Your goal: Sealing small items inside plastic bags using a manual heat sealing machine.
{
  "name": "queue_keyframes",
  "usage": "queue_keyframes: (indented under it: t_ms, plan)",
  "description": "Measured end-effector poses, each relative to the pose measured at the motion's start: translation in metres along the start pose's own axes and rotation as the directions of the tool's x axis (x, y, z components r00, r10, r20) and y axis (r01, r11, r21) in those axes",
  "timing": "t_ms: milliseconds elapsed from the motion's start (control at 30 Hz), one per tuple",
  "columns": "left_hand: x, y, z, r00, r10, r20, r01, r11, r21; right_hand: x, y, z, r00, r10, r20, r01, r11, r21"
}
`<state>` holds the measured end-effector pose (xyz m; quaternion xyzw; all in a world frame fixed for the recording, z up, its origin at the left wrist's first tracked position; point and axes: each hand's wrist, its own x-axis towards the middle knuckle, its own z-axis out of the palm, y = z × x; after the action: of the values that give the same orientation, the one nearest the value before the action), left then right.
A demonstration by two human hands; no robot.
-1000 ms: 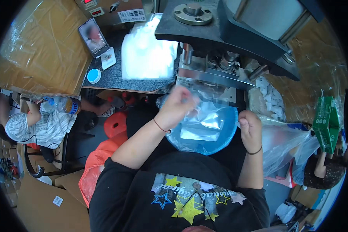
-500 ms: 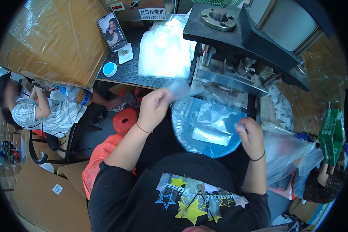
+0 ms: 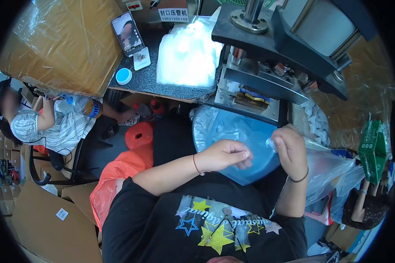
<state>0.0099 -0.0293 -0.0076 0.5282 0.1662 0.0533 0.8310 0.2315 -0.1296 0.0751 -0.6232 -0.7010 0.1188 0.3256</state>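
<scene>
My left hand (image 3: pixel 227 156) is over the near part of a blue container (image 3: pixel 259 168), its thumb out and fingers loosely bent, with nothing visible in it. To its right, my right hand (image 3: pixel 290 147) pinches a small scrap of clear plastic (image 3: pixel 271 144) above the container's right rim. Clear plastic bags (image 3: pixel 232 131) lie inside the container, partly blurred. Beyond it stands a press machine (image 3: pixel 267 74), with coloured strips (image 3: pixel 253 96) showing at its lower plate. A stack of clear plastic bags (image 3: pixel 188 57) rests on the dark worktop (image 3: pixel 151 81), left of the press.
A propped phone (image 3: pixel 128 35) and a round blue-lidded tub (image 3: pixel 123 76) stand on the worktop. A large taped carton (image 3: pixel 61 44) is at the far left. At left sits another person (image 3: pixel 52 118). A red stool (image 3: pixel 139 136) and a green box (image 3: pixel 373 151) flank me.
My left hand has come down and right from the press's edge; the clear plastic it held is gone from it. The press's shaft now shows taller, and the coloured strips are uncovered.
</scene>
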Motion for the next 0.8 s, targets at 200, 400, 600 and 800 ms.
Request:
queue_keyframes:
  t_ms: [200, 400, 600, 800]
  plan:
    - [0.008, -0.013, 0.001, 0.986, -0.115, 0.119, 0.133, 0.979, -0.157, -0.008, 0.038, -0.023, 0.995, 0.050, -0.092, -0.081, 0.927, -0.366]
    - [0.037, 0.014, -0.034, 0.990, -0.070, -0.122, 0.039, 0.969, -0.244, -0.020, 0.124, -0.037, 0.819, 0.540, -0.196, -0.509, 0.522, -0.684]
    - [0.051, 0.011, -0.051, 0.985, -0.032, -0.168, -0.025, 0.944, -0.329, -0.032, 0.140, -0.022, 0.861, 0.421, -0.285, -0.508, 0.695, -0.509]
    - [0.022, 0.047, -0.119, 0.430, 0.862, -0.269, 0.243, 0.176, 0.954, -0.034, 0.126, -0.020, 0.850, 0.371, -0.374, -0.519, 0.709, -0.477]
